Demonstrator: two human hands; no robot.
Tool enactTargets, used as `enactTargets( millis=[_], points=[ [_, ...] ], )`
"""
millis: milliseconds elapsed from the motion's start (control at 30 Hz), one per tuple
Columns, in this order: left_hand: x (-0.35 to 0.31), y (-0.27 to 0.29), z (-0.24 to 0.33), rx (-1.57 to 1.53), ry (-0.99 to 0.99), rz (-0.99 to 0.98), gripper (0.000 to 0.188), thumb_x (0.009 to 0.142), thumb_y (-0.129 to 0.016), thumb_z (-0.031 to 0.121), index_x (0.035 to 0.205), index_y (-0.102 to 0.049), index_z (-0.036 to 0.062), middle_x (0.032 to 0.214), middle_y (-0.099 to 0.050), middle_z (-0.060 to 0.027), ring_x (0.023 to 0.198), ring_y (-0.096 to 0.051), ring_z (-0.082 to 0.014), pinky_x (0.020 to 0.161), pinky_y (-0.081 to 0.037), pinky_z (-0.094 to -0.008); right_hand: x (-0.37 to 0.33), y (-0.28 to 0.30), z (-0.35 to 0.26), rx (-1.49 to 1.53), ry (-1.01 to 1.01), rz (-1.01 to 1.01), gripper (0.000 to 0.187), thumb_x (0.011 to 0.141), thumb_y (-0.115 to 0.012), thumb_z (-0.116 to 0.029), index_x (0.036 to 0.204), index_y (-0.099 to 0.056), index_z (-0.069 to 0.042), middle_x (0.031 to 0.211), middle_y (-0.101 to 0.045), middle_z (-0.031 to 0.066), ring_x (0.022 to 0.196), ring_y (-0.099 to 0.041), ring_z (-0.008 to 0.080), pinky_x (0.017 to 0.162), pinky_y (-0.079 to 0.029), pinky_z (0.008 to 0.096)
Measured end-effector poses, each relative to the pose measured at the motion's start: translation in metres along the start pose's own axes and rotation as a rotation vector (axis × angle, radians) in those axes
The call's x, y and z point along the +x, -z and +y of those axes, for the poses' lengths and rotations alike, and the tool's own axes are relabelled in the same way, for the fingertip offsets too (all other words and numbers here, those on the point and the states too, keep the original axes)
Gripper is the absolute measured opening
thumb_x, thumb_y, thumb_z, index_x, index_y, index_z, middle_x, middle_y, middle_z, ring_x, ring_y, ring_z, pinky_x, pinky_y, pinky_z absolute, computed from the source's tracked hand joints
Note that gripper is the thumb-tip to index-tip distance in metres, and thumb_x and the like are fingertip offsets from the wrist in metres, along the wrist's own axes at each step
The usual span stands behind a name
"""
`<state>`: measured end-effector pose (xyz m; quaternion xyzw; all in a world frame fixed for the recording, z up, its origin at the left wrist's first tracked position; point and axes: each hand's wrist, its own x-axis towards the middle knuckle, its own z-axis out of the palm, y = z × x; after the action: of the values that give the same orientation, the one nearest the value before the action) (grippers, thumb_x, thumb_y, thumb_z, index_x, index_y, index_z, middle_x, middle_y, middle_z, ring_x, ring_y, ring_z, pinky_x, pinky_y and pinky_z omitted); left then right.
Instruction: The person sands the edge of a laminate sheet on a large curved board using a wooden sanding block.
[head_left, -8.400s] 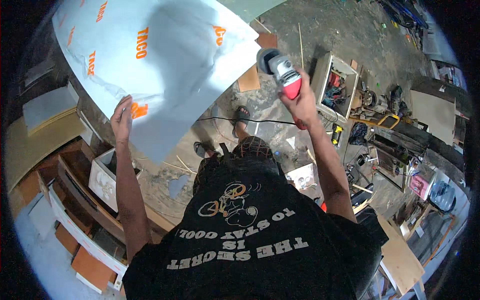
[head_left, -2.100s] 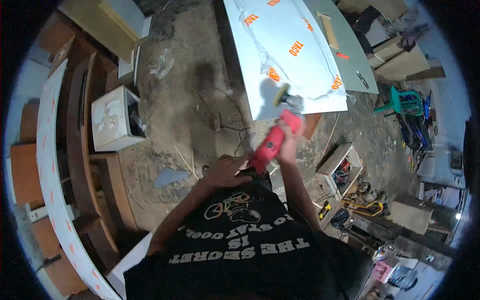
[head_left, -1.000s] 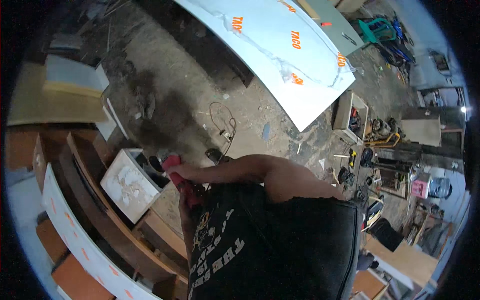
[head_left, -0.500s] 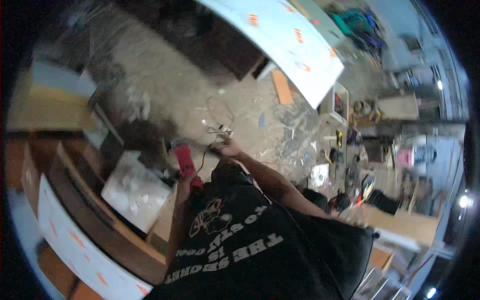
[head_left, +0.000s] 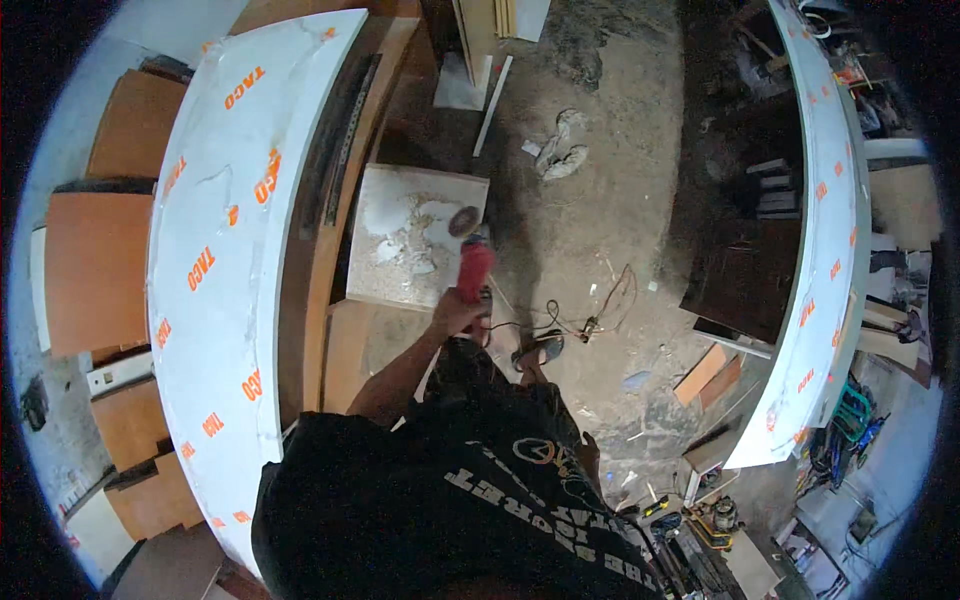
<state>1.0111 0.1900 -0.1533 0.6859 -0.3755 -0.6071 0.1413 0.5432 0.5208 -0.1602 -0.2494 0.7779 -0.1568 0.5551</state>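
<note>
My left hand [head_left: 459,312] is wrapped round the red body of an angle grinder [head_left: 475,268]. Its round disc [head_left: 463,222] points away from me, beside the edge of a dusty white panel [head_left: 372,230]. White debris [head_left: 405,250] is scattered over that panel. From the grinder a black cord [head_left: 520,325] runs right to an extension socket [head_left: 590,326] on the floor. Low by my right side, my right hand [head_left: 590,455] is only partly seen next to my dark shirt, its fingers too dim to read.
A long white marble-look panel [head_left: 225,250] with orange marks tops a wooden cabinet at left. Another such panel [head_left: 825,230] stands at right. Crumpled white material [head_left: 563,150] and brown board pieces [head_left: 705,375] lie on the floor. Tools [head_left: 720,520] crowd the lower right.
My view has swung round toward the left-hand cabinet. My right hand, earlier stretched forward near the cord and socket, is drawn back to my side. The grinder stays in my left hand.
</note>
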Motion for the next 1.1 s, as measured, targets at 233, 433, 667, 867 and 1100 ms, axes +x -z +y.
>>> enactTargets(
  millis=[233,433,667,867,1100],
  points=[
    [0.128,0.046,-0.113,0.339,-0.051,0.446,0.08,0.083,-0.075,0.046,0.14,-0.043,-0.0014,0.121,-0.067,-0.0272,0.106,-0.069,-0.0414,0.089,-0.056,-0.0501,-0.002,0.021,-0.183,-0.048,0.216,0.208,0.061,0.098,-0.071,-0.021,0.151,-0.046,-0.002,0.1,-0.075,0.0129,0.083,-0.071,0.0168,0.061,-0.056,0.0295],
    [0.189,0.075,-0.157,0.842,0.264,0.345,0.052,0.111,-0.04,0.035,0.15,-0.045,0.0003,0.143,-0.06,-0.0123,0.122,-0.06,-0.025,0.103,-0.048,-0.0355,-0.006,-0.005,-0.238,-0.2,0.032,0.129,0.061,0.097,-0.071,-0.017,0.152,-0.046,-0.009,0.104,-0.077,0.0142,0.094,-0.074,0.0222,0.08,-0.06,0.0363],
    [0.226,0.074,-0.143,0.878,0.381,0.32,0.051,0.111,-0.041,0.034,0.149,-0.047,0.0008,0.141,-0.061,-0.0122,0.121,-0.061,-0.0249,0.102,-0.049,-0.0359,-0.018,-0.016,-0.152,-0.429,0.089,0.106,0.056,0.097,-0.072,-0.031,0.146,-0.053,-0.01,0.109,-0.077,0.0153,0.089,-0.077,0.0287,0.08,-0.062,0.0425],
    [0.228,0.096,-0.153,0.895,0.423,0.308,0.05,0.11,-0.043,0.034,0.147,-0.049,0.0012,0.139,-0.062,-0.0121,0.12,-0.061,-0.0248,0.101,-0.05,-0.0363,-0.007,-0.023,-0.192,-0.451,-0.026,-0.005,0.059,0.097,-0.072,-0.034,0.147,-0.053,-0.01,0.114,-0.076,0.0166,0.095,-0.076,0.0283,0.086,-0.062,0.0425],
    [0.232,0.094,-0.134,0.887,0.41,0.298,0.048,0.11,-0.044,0.033,0.146,-0.051,0.0018,0.138,-0.063,-0.012,0.119,-0.062,-0.0247,0.101,-0.05,-0.0367,0.011,-0.025,-0.225,-0.302,0.069,0.069,0.058,0.098,-0.071,-0.032,0.148,-0.05,-0.011,0.109,-0.076,0.0143,0.093,-0.075,0.0281,0.08,-0.06,0.0423]
  ],
)
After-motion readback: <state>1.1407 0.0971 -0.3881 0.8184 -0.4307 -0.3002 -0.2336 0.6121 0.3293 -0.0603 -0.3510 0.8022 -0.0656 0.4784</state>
